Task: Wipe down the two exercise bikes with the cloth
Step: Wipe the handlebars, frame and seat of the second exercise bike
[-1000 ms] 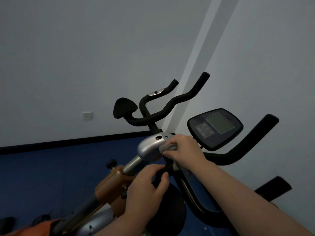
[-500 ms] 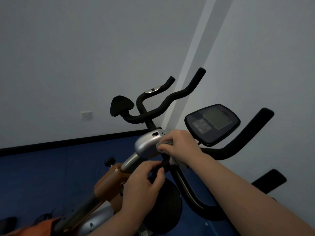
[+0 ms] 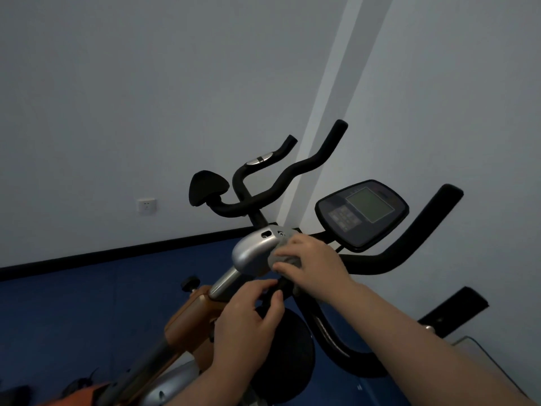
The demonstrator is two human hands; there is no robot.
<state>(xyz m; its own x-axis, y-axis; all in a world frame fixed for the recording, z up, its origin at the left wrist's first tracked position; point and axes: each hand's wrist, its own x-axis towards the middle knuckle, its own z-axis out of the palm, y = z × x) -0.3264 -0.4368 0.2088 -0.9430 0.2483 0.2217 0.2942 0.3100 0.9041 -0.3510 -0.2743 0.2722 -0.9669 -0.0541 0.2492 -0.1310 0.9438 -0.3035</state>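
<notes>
Head view showed the right hand (image 3: 314,266) clutching the grey cloth (image 3: 282,260) against the bike's silver stem cover (image 3: 254,250), while the left hand (image 3: 248,320) gripped a dark knob (image 3: 281,284) just below.

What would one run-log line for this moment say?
step: wiping | right hand: cloth on cover | left hand: gripping knob

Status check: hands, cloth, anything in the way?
Right hand grips the crumpled grey cloth against the silver metal stem cap. Left hand holds a dark part just below the cap. Black display console close by, untouched.
</notes>
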